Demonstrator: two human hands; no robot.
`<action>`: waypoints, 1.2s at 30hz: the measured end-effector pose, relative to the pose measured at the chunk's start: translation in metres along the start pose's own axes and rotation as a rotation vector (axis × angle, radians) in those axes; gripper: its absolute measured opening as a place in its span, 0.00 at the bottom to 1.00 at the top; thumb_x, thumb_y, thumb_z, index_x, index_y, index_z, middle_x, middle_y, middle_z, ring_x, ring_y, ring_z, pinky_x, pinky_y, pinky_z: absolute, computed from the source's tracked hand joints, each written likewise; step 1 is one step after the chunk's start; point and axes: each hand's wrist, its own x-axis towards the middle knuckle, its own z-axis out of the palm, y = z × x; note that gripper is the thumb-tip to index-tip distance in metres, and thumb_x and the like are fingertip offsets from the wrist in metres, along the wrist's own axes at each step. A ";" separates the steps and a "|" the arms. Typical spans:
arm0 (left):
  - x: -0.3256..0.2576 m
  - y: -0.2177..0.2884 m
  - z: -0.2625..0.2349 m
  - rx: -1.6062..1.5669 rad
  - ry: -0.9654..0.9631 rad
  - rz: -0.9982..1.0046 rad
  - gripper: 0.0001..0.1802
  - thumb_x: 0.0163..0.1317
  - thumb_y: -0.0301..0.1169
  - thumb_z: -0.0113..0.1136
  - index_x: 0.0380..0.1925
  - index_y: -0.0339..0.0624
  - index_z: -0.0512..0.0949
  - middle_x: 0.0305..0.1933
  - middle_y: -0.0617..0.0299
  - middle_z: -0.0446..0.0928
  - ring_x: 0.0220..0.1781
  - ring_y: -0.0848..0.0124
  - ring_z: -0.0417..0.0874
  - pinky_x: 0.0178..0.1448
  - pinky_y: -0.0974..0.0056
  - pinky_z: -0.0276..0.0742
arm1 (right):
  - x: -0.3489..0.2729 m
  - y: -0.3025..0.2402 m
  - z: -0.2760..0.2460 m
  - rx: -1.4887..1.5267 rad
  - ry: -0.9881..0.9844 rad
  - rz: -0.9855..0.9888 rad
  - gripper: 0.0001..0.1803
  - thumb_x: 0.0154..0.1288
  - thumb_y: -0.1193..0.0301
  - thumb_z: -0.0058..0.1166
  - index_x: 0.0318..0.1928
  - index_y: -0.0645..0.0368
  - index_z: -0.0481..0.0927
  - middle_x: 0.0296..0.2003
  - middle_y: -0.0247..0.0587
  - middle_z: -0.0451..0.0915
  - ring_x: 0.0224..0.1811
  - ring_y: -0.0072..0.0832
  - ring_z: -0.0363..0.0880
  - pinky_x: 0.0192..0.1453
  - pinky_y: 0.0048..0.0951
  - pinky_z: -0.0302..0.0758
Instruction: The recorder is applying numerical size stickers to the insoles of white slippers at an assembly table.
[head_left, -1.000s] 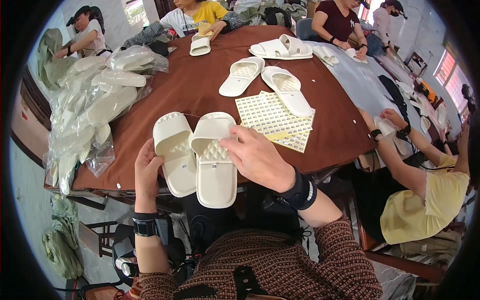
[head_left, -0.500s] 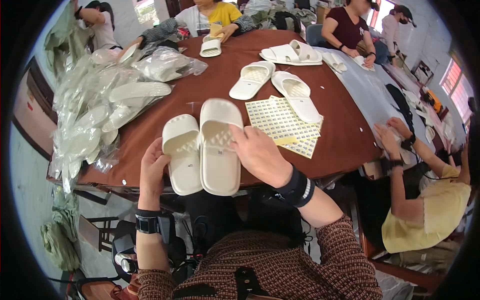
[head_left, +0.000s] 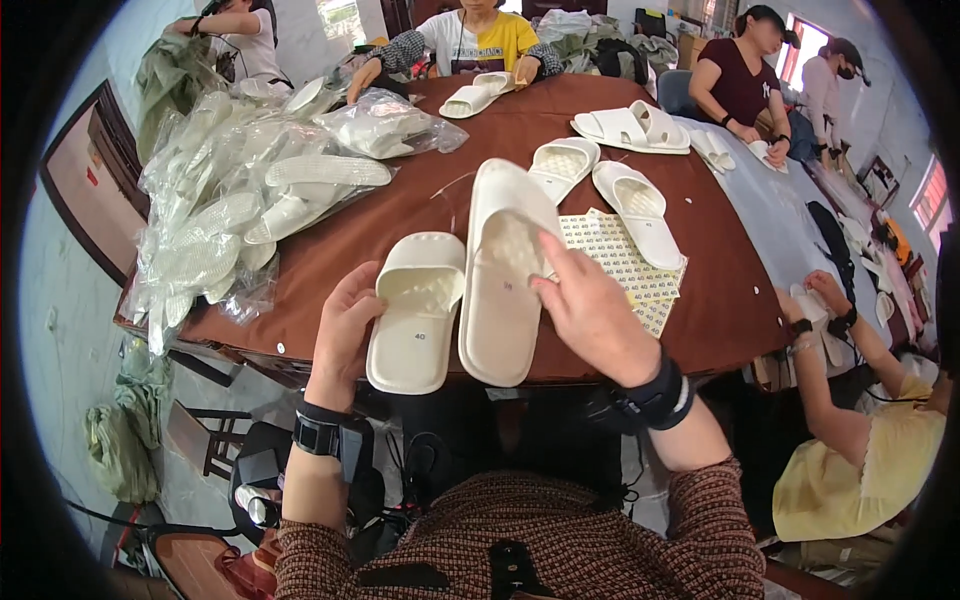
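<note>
My left hand (head_left: 347, 325) grips the outer side of a white slipper (head_left: 415, 350), its thumb by the strap and a small printed mark on its insole. A second white slipper (head_left: 498, 335) is in my right hand (head_left: 598, 305), fingers closed at its strap edge; its insole bears a small mark too. Both slippers are held up over the table's near edge, toes pointing away, the right one higher. Beyond my right hand lie yellowish sticker sheets (head_left: 610, 245) with rows of small printed labels, partly covered by one of two more white slippers (head_left: 640, 205).
Clear plastic bags full of white slippers (head_left: 225, 205) are heaped on the left of the brown-covered table (head_left: 420, 205). A strapped white pair (head_left: 635, 128) lies farther back. Co-workers sit across and at the right, beside a pale table (head_left: 755, 205). A stool (head_left: 205, 440) stands lower left.
The two slippers have come apart at the toes, the right one lifted higher and nearer. The whole view has shifted, so the table appears farther right. The worker across has put a slipper down.
</note>
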 end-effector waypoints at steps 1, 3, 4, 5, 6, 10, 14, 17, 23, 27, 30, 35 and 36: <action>-0.001 0.010 0.013 0.007 -0.039 0.014 0.31 0.57 0.17 0.52 0.63 0.28 0.64 0.38 0.57 0.80 0.37 0.74 0.81 0.41 0.71 0.78 | 0.001 0.002 -0.011 0.002 -0.013 0.032 0.27 0.68 0.68 0.52 0.64 0.64 0.64 0.35 0.57 0.76 0.37 0.51 0.76 0.43 0.45 0.73; 0.002 0.023 0.032 0.017 -0.060 0.030 0.31 0.57 0.17 0.52 0.64 0.28 0.63 0.39 0.57 0.80 0.37 0.74 0.81 0.42 0.70 0.78 | 0.007 0.013 -0.025 0.031 0.036 0.021 0.26 0.69 0.68 0.52 0.64 0.63 0.65 0.36 0.59 0.76 0.39 0.52 0.77 0.44 0.45 0.74; 0.008 0.025 0.041 0.059 -0.137 0.041 0.30 0.57 0.17 0.51 0.63 0.29 0.64 0.46 0.54 0.79 0.44 0.70 0.82 0.47 0.68 0.79 | 0.010 0.022 -0.033 0.020 0.044 0.051 0.26 0.69 0.67 0.52 0.64 0.64 0.66 0.36 0.59 0.76 0.39 0.52 0.77 0.44 0.45 0.74; 0.013 0.030 0.049 0.103 -0.205 0.054 0.30 0.58 0.16 0.50 0.63 0.30 0.65 0.53 0.51 0.79 0.51 0.67 0.82 0.53 0.66 0.80 | 0.011 0.028 -0.041 0.015 0.051 0.075 0.25 0.69 0.67 0.53 0.63 0.64 0.67 0.36 0.60 0.77 0.39 0.52 0.78 0.44 0.44 0.74; 0.018 0.035 0.062 0.142 -0.242 0.052 0.30 0.58 0.17 0.50 0.63 0.30 0.65 0.51 0.52 0.79 0.50 0.68 0.82 0.53 0.67 0.79 | 0.013 0.029 -0.055 0.081 0.026 0.176 0.25 0.69 0.68 0.53 0.63 0.66 0.68 0.37 0.61 0.77 0.39 0.51 0.79 0.44 0.42 0.75; 0.031 0.048 0.126 0.164 -0.419 0.046 0.29 0.58 0.17 0.52 0.62 0.32 0.67 0.40 0.59 0.80 0.36 0.75 0.82 0.39 0.71 0.78 | 0.005 0.058 -0.096 -0.011 0.051 0.256 0.24 0.70 0.69 0.51 0.63 0.66 0.68 0.40 0.61 0.78 0.40 0.49 0.80 0.45 0.39 0.75; 0.040 0.055 0.177 0.129 -0.562 -0.033 0.27 0.58 0.17 0.52 0.60 0.32 0.68 0.36 0.61 0.79 0.31 0.78 0.79 0.36 0.73 0.76 | -0.019 0.084 -0.132 -0.103 0.132 0.343 0.23 0.70 0.71 0.50 0.63 0.66 0.68 0.41 0.62 0.79 0.42 0.49 0.80 0.47 0.37 0.74; 0.055 0.041 0.213 0.053 -0.649 -0.095 0.26 0.58 0.17 0.52 0.59 0.32 0.69 0.34 0.63 0.78 0.30 0.79 0.78 0.34 0.74 0.74 | -0.037 0.106 -0.158 -0.165 0.180 0.376 0.24 0.70 0.71 0.49 0.64 0.65 0.68 0.41 0.61 0.79 0.40 0.49 0.78 0.48 0.37 0.73; 0.076 0.016 0.290 0.240 -0.786 -0.096 0.27 0.56 0.19 0.55 0.59 0.30 0.69 0.32 0.60 0.78 0.28 0.76 0.78 0.30 0.72 0.72 | -0.062 0.161 -0.181 -0.229 0.234 0.448 0.26 0.69 0.71 0.49 0.65 0.65 0.67 0.41 0.63 0.79 0.40 0.46 0.80 0.49 0.37 0.74; 0.099 -0.010 0.333 0.161 -0.741 0.015 0.27 0.58 0.21 0.55 0.60 0.28 0.67 0.31 0.59 0.78 0.28 0.75 0.78 0.28 0.70 0.73 | -0.037 0.189 -0.193 -0.224 0.255 0.404 0.26 0.69 0.71 0.49 0.66 0.64 0.66 0.41 0.62 0.79 0.40 0.46 0.80 0.49 0.36 0.74; 0.113 -0.004 0.362 0.104 -0.690 0.070 0.29 0.59 0.22 0.55 0.62 0.31 0.65 0.45 0.53 0.80 0.38 0.71 0.82 0.37 0.67 0.81 | 0.005 0.203 -0.198 -0.208 0.289 0.478 0.24 0.70 0.71 0.46 0.64 0.65 0.67 0.50 0.61 0.78 0.49 0.47 0.79 0.55 0.37 0.73; 0.144 -0.032 0.342 0.558 -0.613 0.860 0.33 0.60 0.31 0.59 0.63 0.29 0.63 0.67 0.36 0.63 0.65 0.48 0.71 0.67 0.54 0.69 | 0.000 0.264 -0.189 -0.321 0.025 0.421 0.20 0.67 0.75 0.47 0.59 0.68 0.71 0.56 0.60 0.75 0.59 0.51 0.74 0.62 0.39 0.69; 0.132 -0.009 0.322 0.586 -0.680 0.699 0.33 0.59 0.31 0.60 0.63 0.29 0.63 0.69 0.34 0.59 0.70 0.42 0.63 0.71 0.53 0.63 | -0.014 0.273 -0.182 -0.334 0.012 0.408 0.20 0.67 0.75 0.47 0.58 0.68 0.71 0.57 0.60 0.74 0.60 0.51 0.73 0.64 0.39 0.68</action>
